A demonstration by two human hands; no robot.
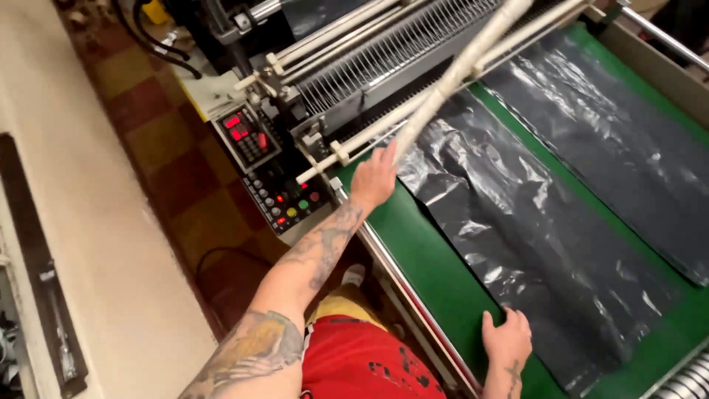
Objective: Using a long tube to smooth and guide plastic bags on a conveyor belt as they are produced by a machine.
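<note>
My left hand (374, 177) reaches out to the machine end of the green belt (436, 273). Its fingers are closed around the lower end of a long pale rod (458, 70), which slants up to the right over the machine's rails. A wrinkled black plastic sheet (532, 229) lies along the belt, and its far edge is just beside that hand. My right hand (507, 341) rests flat on the near edge of this sheet, fingers spread, holding nothing. A second black sheet (628, 140) lies on the right side of the belt.
A control panel (266, 166) with red displays and coloured buttons sits left of the belt. A row of thin metal wires and pale rails (384, 59) spans the machine's head. Tiled floor (170, 148) and a beige wall lie to the left. Metal rollers (687, 380) show at bottom right.
</note>
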